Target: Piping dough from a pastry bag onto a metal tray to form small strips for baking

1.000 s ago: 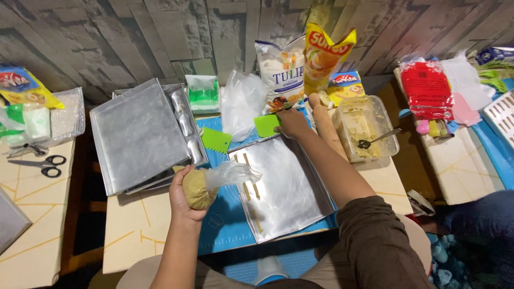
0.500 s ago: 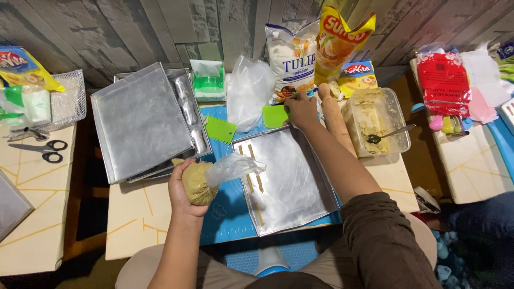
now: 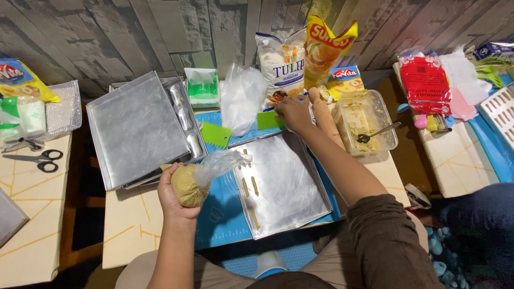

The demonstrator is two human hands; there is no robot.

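A dough-filled piping bag is gripped in the left hand, just left of the baking tray; the green scraper is touched by the right hand, its fingers curled, beyond the tray's far edge.

1. Dough bag: tan dough in clear plastic
2. Trays: silver-grey metal, bearing pale yellow strips
3. Mat: blue
4. Scrapers: bright green
5. Table: cream with thin yellow lines
6. Flour bag: white with blue
7. Oil pouch: yellow and red
8. Scissors: black handles
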